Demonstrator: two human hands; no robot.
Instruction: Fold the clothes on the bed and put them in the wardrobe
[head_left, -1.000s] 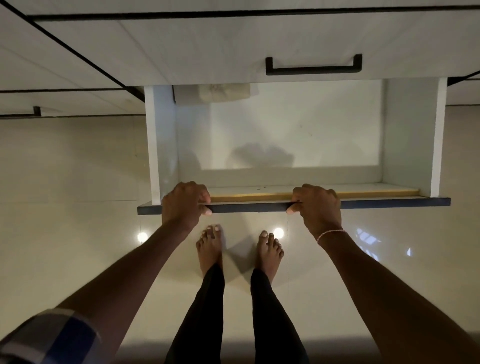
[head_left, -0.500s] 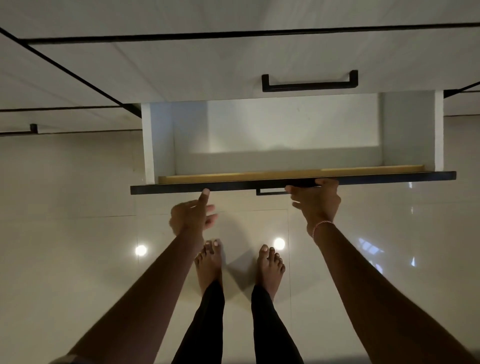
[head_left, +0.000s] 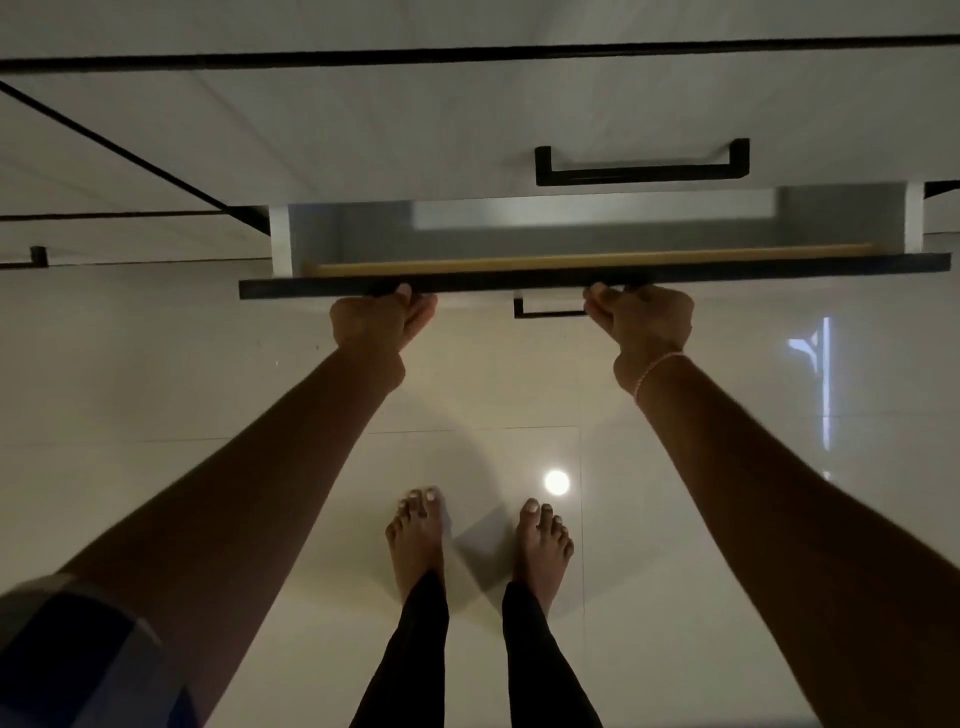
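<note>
The wardrobe's lower drawer (head_left: 592, 278) stands out only a little, its dark front edge toward me and a strip of its pale inside showing. My left hand (head_left: 379, 325) presses on the drawer front at its left part, thumb up at the edge. My right hand (head_left: 644, 325) presses on the front just right of the drawer's black handle (head_left: 548, 310), with a thin bracelet at the wrist. Neither hand holds anything. No clothes show in the drawer's visible strip.
Above the drawer is a closed white drawer front with a black handle (head_left: 641, 166). More closed wardrobe panels (head_left: 104, 171) run off to the left. My bare feet (head_left: 415, 540) stand on the glossy tiled floor (head_left: 727, 467) right in front.
The drawer has slid most of the way into the wardrobe. My hands left its top edge and now press on its front. The pale item at the drawer's back is out of sight.
</note>
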